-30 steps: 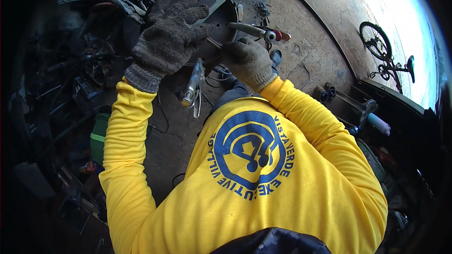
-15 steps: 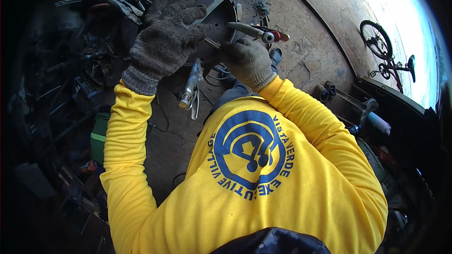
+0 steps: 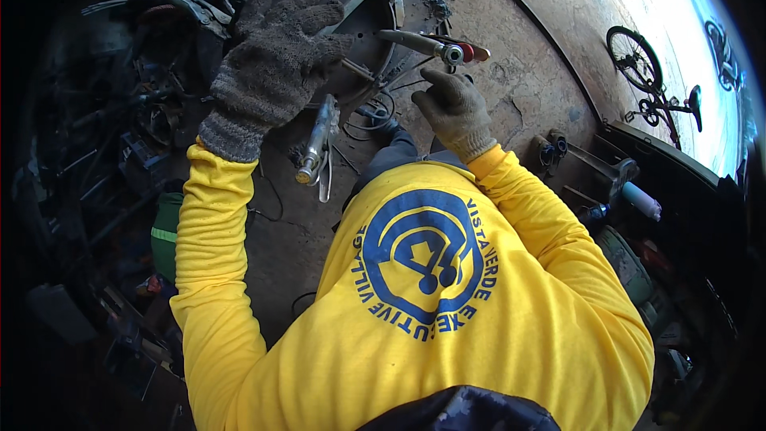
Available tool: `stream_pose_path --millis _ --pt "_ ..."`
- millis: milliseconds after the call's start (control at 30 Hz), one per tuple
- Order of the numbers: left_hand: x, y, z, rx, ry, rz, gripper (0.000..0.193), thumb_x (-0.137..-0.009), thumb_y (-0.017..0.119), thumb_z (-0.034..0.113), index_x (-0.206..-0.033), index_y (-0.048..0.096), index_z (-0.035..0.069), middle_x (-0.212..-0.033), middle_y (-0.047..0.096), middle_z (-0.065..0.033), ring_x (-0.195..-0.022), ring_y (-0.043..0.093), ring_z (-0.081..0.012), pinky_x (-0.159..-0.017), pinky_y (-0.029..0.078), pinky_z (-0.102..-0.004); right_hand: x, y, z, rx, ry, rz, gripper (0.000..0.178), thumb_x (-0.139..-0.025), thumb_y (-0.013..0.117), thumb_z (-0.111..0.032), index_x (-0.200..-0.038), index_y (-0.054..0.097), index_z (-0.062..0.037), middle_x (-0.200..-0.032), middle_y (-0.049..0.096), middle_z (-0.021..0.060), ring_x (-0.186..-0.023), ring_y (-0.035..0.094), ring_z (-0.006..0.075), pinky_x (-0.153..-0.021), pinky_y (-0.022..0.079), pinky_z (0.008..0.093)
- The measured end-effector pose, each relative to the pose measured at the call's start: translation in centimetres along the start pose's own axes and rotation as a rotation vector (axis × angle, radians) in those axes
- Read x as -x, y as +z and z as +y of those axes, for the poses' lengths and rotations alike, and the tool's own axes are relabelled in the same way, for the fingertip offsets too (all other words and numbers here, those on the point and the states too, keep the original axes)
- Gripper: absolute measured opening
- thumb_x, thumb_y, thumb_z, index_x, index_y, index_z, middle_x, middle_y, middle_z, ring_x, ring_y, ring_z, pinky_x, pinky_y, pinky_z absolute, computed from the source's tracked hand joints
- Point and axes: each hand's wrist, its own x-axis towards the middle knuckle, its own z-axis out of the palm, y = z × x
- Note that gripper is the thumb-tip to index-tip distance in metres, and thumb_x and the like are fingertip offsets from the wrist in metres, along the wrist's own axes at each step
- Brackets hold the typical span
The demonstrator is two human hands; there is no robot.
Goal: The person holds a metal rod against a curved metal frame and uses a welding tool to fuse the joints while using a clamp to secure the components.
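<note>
In the head view, the left hand [image 3: 275, 64], gloved, fingers spread, covers part of one round metal plate [image 3: 372, 25]. Two pliers [image 3: 319, 142] jut beside it. Near one, the right hand [image 3: 456, 114] is loosely curled; whether it grips anything, I cannot tell.

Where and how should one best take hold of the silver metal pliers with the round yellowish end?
I would grip the silver metal pliers around the long handles, just beyond the round yellowish end, probably coming from the right: the handles project toward the person, and the grey-gloved left hand is close at their upper left.
</note>
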Motion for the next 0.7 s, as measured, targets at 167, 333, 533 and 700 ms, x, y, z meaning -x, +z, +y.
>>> stream_pose_path --millis 167,333,533,700 --pt "0.4 0.5 -0.2 0.009 0.006 0.040 0.041 -0.075 0.080 0.013 -0.115 0.076 0.024 -0.140 0.064 -0.0042 -0.141 0.050 -0.0265 -0.125 0.026 -0.0522 0.2 0.3 -0.5 0.012 -0.016 -0.026 0.034 -0.084 0.082 -0.018 -0.114 0.073 -0.0064 -0.094 0.071 0.0125 -0.085 0.071 0.0253 -0.076 0.058 0.0346" --pt "0.0 -0.1 -0.2 -0.010 0.045 0.035 0.040 -0.077 0.079 0.015 -0.116 0.076 0.023 -0.141 0.063 -0.0050 -0.141 0.050 -0.0266 -0.125 0.026 -0.0521 -1.1 1.0 -1.9 0.000 -0.074 -0.053 0.031 -0.084 0.082 -0.020 -0.111 0.075 -0.0075 -0.091 0.070 0.0127 -0.082 0.071 0.0271 -0.072 0.057 0.0355" --pt "-0.2 -0.6 0.0 0.006 0.039 0.037 0.038 -0.078 0.078 0.015 -0.115 0.076 0.022 -0.141 0.063 -0.0050 -0.140 0.050 -0.0259 -0.126 0.024 -0.0527 -1.5 1.7 -2.2 -0.018 -0.115 -0.039 0.030 -0.083 0.082 -0.019 -0.111 0.075 -0.0082 -0.091 0.070 0.0121 -0.080 0.070 0.0279 -0.070 0.056 0.0364" --pt "-0.3 -1.3 0.1 0.006 0.113 0.083 0.035 -0.079 0.078 0.016 -0.113 0.076 0.021 -0.140 0.063 -0.0047 -0.140 0.050 -0.0257 -0.126 0.024 -0.0528 -0.8 1.4 -2.0 -0.005 -0.051 -0.060 0.031 -0.085 0.082 -0.018 -0.112 0.074 -0.0067 -0.095 0.072 0.0116 -0.083 0.071 0.0246 -0.075 0.058 0.0344"
